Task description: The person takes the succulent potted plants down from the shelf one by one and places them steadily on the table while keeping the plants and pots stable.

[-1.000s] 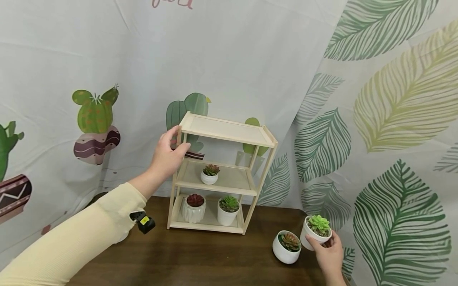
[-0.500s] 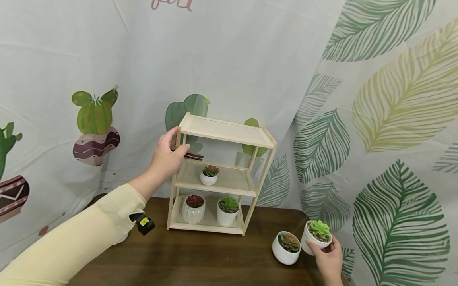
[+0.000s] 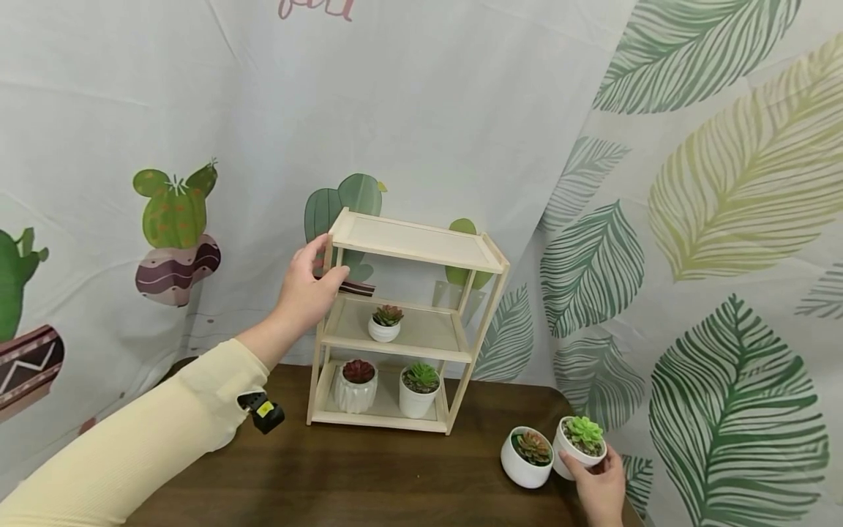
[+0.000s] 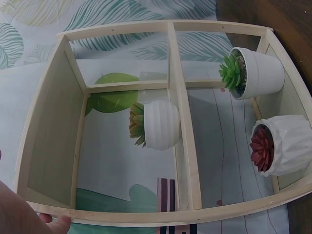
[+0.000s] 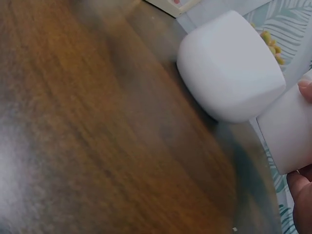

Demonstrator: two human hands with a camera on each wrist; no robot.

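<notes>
While the fingers of our left hand (image 3: 312,282) grip the wooden rack (image 3: 418,238) at its upper left corner, those of our right hand (image 3: 602,484) grip the bright-green potted succulent (image 3: 581,443) at the right edge of the worktop (image 3: 369,476), just beside the round white pot (image 3: 525,462).

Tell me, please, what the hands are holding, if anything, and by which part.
The right hand holds the white pot of the bright green succulent by its sides; the left hand grips the wooden shelf high on its left front post.
</notes>
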